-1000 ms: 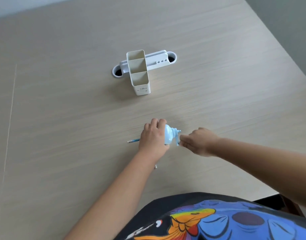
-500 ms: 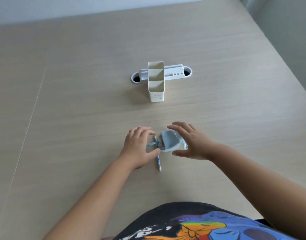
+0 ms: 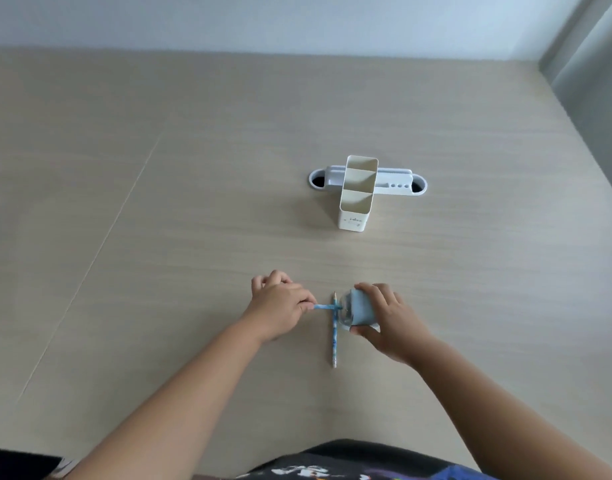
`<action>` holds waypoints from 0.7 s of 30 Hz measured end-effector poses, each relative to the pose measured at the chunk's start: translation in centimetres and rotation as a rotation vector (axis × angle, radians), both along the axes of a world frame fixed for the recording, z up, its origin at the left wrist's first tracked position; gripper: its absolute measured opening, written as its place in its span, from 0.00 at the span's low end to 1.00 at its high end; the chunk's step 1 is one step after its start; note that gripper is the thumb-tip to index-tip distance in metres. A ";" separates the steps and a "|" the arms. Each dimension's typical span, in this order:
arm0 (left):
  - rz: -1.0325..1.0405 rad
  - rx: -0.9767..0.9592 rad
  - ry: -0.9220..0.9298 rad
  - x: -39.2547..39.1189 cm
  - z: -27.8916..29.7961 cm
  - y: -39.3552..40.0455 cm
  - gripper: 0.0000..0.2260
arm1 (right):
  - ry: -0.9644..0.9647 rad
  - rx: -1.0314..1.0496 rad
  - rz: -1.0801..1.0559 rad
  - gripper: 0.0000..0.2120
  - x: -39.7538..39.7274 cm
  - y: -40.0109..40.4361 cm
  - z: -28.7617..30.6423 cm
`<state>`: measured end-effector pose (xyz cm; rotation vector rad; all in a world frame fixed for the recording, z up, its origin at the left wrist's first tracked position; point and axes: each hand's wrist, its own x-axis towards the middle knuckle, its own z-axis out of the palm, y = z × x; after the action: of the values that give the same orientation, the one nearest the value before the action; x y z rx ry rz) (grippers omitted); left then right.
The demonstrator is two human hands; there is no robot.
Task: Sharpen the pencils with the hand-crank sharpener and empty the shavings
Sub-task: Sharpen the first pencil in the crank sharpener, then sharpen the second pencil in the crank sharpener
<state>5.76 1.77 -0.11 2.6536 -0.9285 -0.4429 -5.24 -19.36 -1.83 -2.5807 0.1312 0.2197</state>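
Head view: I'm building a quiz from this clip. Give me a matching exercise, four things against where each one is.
1. sharpener
2. held pencil
3. loose pencil
4. organizer

A. lying flat on the table
B. pinched in the left hand
C. standing farther back on the table
D. gripped by the right hand

Pairs: 1-D, 2-B, 3-A, 4-C

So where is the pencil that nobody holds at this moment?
In the head view the loose pencil lies flat on the table, pointing away from the person, between the two hands, just left of the blue sharpener and crossed by the pencil in the left hand.
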 end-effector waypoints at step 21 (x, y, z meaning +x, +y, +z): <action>0.685 -0.497 0.535 4.3 0.0 -1.7 0.18 | 0.023 -0.012 -0.037 0.33 0.2 0.3 0.2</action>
<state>10.06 0.07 -0.08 2.0488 0.0508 -0.6009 -5.04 -19.05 -1.63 -2.5858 0.1892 0.2355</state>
